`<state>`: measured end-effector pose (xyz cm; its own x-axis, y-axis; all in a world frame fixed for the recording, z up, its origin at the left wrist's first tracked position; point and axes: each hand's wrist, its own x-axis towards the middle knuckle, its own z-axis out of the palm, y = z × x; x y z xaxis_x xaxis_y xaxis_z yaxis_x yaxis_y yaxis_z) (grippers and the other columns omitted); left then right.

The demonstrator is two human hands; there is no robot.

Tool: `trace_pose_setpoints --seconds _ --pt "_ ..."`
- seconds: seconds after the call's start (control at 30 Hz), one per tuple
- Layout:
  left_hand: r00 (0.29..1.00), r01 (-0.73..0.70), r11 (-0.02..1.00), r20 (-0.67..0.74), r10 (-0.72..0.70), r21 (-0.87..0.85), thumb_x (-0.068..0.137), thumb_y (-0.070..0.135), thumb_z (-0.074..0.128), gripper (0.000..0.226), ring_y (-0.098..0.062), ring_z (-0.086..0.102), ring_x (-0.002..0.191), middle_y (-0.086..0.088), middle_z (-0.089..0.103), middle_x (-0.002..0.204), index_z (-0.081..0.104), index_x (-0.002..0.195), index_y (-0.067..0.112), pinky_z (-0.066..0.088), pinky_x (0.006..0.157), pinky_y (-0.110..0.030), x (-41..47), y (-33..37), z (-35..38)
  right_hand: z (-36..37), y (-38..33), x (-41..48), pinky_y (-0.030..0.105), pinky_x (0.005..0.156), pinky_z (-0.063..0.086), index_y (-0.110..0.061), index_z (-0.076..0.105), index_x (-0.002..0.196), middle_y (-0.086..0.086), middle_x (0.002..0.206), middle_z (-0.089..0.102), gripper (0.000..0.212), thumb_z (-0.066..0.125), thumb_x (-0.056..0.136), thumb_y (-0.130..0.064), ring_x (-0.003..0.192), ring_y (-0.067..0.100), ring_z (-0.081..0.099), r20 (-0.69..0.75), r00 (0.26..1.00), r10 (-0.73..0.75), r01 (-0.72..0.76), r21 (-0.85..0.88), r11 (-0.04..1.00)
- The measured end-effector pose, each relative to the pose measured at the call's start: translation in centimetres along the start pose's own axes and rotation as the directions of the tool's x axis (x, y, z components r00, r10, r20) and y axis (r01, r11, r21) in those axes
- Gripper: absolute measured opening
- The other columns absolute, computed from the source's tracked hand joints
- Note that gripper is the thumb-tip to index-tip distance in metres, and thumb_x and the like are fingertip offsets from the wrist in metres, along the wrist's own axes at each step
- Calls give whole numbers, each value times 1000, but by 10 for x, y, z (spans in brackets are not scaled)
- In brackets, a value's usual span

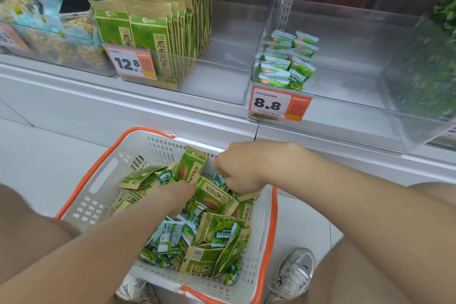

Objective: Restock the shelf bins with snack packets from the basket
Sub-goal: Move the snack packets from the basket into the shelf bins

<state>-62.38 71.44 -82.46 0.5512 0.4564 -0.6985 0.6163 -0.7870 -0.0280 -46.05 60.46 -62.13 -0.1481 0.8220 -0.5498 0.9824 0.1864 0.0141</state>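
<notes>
Both hands are down in the basket [98,180], lower centre of frame. My right hand [238,170] has its fingers curled and pinches a small green packet [220,178] near the basket's far wall. My left hand [179,192] lies palm down on the pile with its fingertips buried between packs, so I can't tell if it grips anything.

The basket holds a mixed heap. Small green packets [170,237] sit mostly toward the bottom of the frame, and tall kraft packets [213,198] lie across the middle.

On the shelf above, the centre bin [222,81] has a kraft row [153,37] standing upright in its left half. The right bin [345,61] has a small stack [286,59] in its left corner, above the 8.8 tag [278,105].

Handling, my read:
- **Small ones:** Light, puffy and soft, with glossy film that is likely slippery. I'd pinch them at the crimped end seam, or scoop several loosely without squeezing.
- **Kraft ones:** Flatter, stiffer and less slick. I'd take one by the top header edge, thumb against fingers, so it hangs upright and files straight into the row.
</notes>
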Motion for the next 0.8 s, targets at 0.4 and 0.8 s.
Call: trace_pose_setpoints --seconds 0.4,0.8 --pt "812 -472 776 -548 199 -418 69 14 92 64 -3 64 69 11 58 108 50 112 34 47 58 -20 -93 47 -142 -12 39 -36 41 83 55 -19 57 120 -1 108 60 34 73 91 -28 103 23 60 -262 959 108 -55 202 978" --pt "697 -701 107 -709 -103 -705 84 -4 82 48 -24 73 84 -13 77 107 64 125 14 62 88 -40 -142 56 -186 -30 73 -76 35 80 60 -20 65 110 2 90 76 23 79 92 -19 76 12 71 -400 782 478 112 845 523"
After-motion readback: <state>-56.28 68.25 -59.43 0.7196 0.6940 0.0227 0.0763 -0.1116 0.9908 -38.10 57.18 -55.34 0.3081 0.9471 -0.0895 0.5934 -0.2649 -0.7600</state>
